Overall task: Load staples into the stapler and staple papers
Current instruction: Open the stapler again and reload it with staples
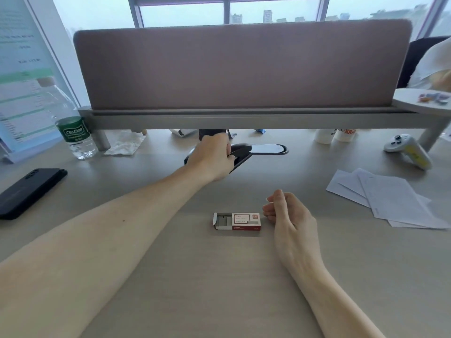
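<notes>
A black stapler (240,154) lies far out on the desk under the shelf. My left hand (213,158) is stretched out and closed over its rear half; the nose sticks out to the right. A small red and white staple box (238,221) lies in the middle of the desk, its tray slid out to the left with grey staple strips showing. My right hand (286,211) rests just right of the box, fingers loosely curled, pinching what may be a staple strip. Several white paper sheets (390,197) lie at the right.
A black phone (29,189) lies at the left edge. A water bottle (70,128) and a crumpled tissue (124,143) stand behind it. A white game controller (406,151) sits at the far right. A pink partition on a grey shelf (244,115) overhangs the desk's back.
</notes>
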